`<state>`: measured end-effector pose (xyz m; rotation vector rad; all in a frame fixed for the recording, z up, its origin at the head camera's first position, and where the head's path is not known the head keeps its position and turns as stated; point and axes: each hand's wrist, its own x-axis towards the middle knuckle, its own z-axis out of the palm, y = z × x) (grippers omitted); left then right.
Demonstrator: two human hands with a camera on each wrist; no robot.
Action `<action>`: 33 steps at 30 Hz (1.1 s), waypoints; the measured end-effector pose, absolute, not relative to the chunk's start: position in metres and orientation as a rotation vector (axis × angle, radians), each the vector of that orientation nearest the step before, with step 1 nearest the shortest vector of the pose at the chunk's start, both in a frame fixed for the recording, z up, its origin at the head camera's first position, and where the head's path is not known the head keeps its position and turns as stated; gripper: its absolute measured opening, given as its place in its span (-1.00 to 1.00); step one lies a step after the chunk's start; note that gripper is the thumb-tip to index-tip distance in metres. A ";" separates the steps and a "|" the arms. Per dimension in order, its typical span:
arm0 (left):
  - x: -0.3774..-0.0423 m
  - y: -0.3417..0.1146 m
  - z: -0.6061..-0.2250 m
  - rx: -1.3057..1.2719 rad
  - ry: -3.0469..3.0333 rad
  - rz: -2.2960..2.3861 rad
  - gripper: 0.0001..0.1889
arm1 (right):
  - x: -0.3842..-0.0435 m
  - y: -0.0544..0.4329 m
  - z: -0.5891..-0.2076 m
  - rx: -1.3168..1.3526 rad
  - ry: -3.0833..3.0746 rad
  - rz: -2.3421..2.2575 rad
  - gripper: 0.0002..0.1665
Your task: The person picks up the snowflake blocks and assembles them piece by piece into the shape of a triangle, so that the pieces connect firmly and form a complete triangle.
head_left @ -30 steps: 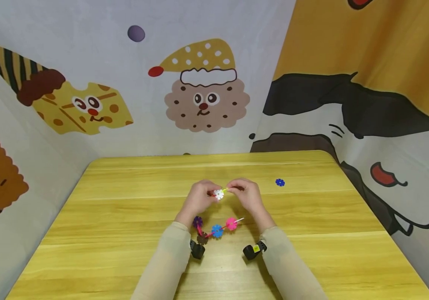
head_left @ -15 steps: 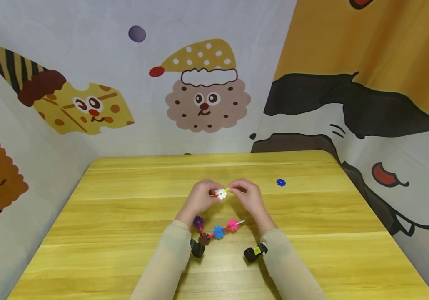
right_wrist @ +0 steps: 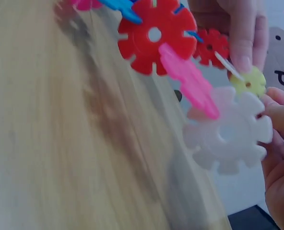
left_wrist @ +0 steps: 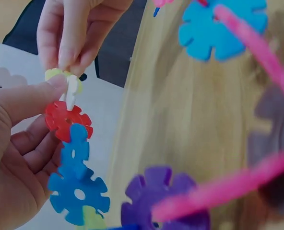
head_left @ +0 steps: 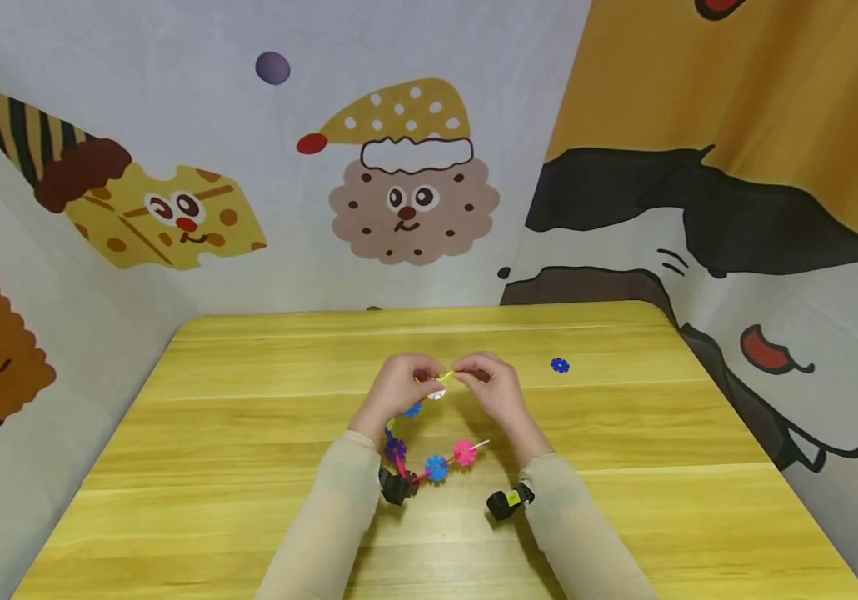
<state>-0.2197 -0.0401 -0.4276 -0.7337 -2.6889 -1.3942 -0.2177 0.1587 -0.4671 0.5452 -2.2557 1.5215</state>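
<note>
Interlocking snowflake discs form a curved chain between my hands and the wrist cameras. My left hand [head_left: 399, 387] pinches the chain's far end at a white disc [left_wrist: 71, 91], with its thumb right at the slot. My right hand [head_left: 492, 387] pinches a yellow disc [right_wrist: 249, 82] that meets the white one edgewise. Behind the white disc come a red disc [left_wrist: 67, 120] and a blue disc [left_wrist: 79, 194]. Farther along are a purple disc [head_left: 396, 450], a dark brown disc partly hidden by the left wrist camera, a light blue disc [head_left: 436, 468] and a pink disc [head_left: 465, 452].
A loose dark blue disc [head_left: 560, 365] lies on the wooden table [head_left: 249, 467], right of my hands. Black wrist cameras [head_left: 504, 504] sit under both sleeves. A cartoon-printed cloth [head_left: 414, 287] hangs behind the table's far edge.
The left hand has turned and risen slightly, bringing blue and yellow-green links into view below it. The white disc is now more covered by fingers. The right hand has shifted slightly left.
</note>
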 end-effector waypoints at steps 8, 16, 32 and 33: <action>-0.219 -0.050 -0.436 -0.610 -2.679 -1.580 -0.83 | -0.216 0.193 -0.474 0.372 -2.335 1.513 -0.82; -0.218 -0.053 -0.436 -0.587 -2.704 -1.591 -0.82 | -0.213 0.254 -0.482 0.226 -2.340 1.447 -0.77; -0.216 -0.053 -0.437 -0.595 -2.713 -1.540 -0.85 | -0.218 0.326 -0.495 0.073 -2.610 1.251 -0.49; -0.217 -0.053 -0.437 -0.593 -2.715 -1.538 -0.85 | -0.218 0.327 -0.495 0.096 -2.631 1.239 -0.46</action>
